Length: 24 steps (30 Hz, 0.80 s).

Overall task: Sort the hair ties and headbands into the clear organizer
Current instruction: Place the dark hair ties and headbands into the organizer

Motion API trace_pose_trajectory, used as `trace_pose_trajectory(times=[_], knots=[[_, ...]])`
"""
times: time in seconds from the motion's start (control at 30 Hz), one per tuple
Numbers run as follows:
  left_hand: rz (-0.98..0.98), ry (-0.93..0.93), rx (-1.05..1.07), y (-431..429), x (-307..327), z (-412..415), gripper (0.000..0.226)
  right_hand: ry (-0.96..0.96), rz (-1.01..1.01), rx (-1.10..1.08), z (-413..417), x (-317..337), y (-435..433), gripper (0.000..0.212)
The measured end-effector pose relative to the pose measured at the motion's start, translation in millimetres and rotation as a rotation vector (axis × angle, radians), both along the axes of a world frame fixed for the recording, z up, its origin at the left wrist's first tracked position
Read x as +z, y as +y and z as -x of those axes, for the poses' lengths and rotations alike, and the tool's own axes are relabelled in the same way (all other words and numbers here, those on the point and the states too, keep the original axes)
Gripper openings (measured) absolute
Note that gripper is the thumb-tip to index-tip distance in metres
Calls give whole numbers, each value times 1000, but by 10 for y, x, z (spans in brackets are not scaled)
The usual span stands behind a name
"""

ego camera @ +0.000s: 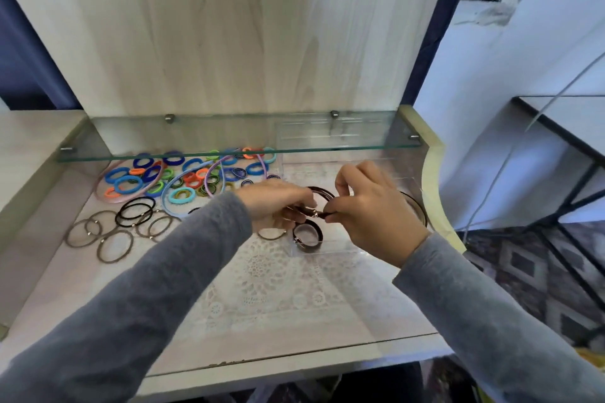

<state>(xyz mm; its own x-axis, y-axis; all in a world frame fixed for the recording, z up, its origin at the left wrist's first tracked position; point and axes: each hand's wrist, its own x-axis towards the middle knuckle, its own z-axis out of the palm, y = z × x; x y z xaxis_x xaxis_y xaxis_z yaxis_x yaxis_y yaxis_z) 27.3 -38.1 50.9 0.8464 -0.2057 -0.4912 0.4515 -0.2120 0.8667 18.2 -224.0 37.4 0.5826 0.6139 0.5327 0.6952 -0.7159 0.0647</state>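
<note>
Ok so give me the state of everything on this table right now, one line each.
Left hand, pinching the dark hair tie.
Right hand, pinching the same tie's other end.
Clear organizer, open-topped, on the tabletop.
Coiled dark ties, already in its front compartment.
Colourful hair ties, loose pile, unsorted.
Brown hair ties, flat on the tabletop, unsorted.
Black hair ties, overlapping, unsorted.
Headbands, lying among the colourful pile.
</note>
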Motion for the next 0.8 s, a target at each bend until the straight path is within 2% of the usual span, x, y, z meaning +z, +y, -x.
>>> trace_pose_trajectory(times=[0.1,0.23,0.33,0.43,0.53,0.67,0.8], knots=[[-239,-45,-81,-183,1,-166,13,-52,86,-50,16,-32,-90,11],[-373,-61,-134,-356,-54,-360,28,-105,137,-130,22,-99,-169,10],[-469,-78,-192,-419,-95,-449,31,-51,183,-182,19,-170,-204,12],[-653,-134,-266,-463,-129,-499,27,37,234,-227,3,-256,-222,12],[-773,-219,-284,-495,-154,-500,22,92,225,-207,14,-306,-231,2],[-804,-268,-321,-498,-248,-521,14,226,238,-219,31,-329,-233,34],[-788,-300,-310,-504,-313,-530,11,328,276,-203,57,-305,-193,50]])
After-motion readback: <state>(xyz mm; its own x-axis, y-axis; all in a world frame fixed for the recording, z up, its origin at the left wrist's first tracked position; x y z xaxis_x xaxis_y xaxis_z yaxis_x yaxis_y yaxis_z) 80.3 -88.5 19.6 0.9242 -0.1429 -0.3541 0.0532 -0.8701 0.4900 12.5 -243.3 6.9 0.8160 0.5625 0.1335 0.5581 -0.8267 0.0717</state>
